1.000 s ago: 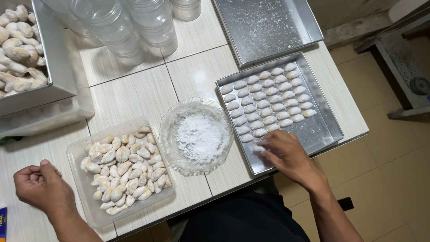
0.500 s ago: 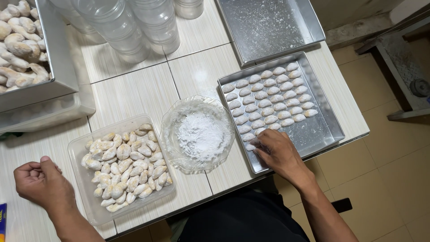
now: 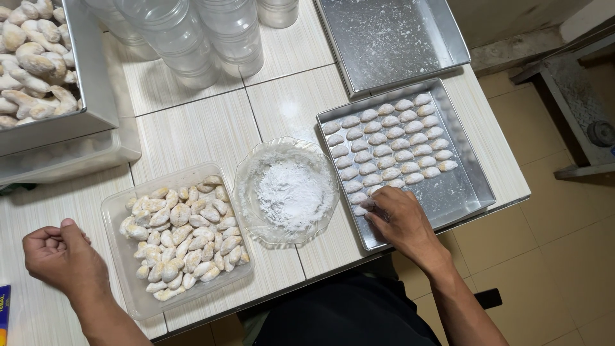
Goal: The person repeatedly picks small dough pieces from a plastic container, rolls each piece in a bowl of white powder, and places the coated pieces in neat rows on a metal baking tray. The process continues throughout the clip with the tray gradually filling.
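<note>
My right hand (image 3: 398, 220) rests inside a metal tray (image 3: 473, 186), fingertips on a sugar-coated cookie (image 3: 362, 209) at the near left corner of the tray. Rows of coated cookies (image 3: 391, 149) fill the tray's left part. My left hand (image 3: 63, 256) lies loosely curled on the white tiled table, just left of a clear plastic tub (image 3: 118, 211) full of plain crescent cookies (image 3: 182, 234). It seems to hold nothing. Between tub and tray stands a glass bowl (image 3: 246, 186) of white powdered sugar (image 3: 291, 194).
An empty dusted metal tray (image 3: 391, 35) lies at the far right. Clear plastic jars (image 3: 192, 35) stand at the back. A tray piled with cookies (image 3: 35, 57) sits far left on a plastic lid. The table's right edge drops to a tiled floor.
My right hand has shifted slightly left along the tray's near edge, setting down a cookie. The left hand has barely moved.
</note>
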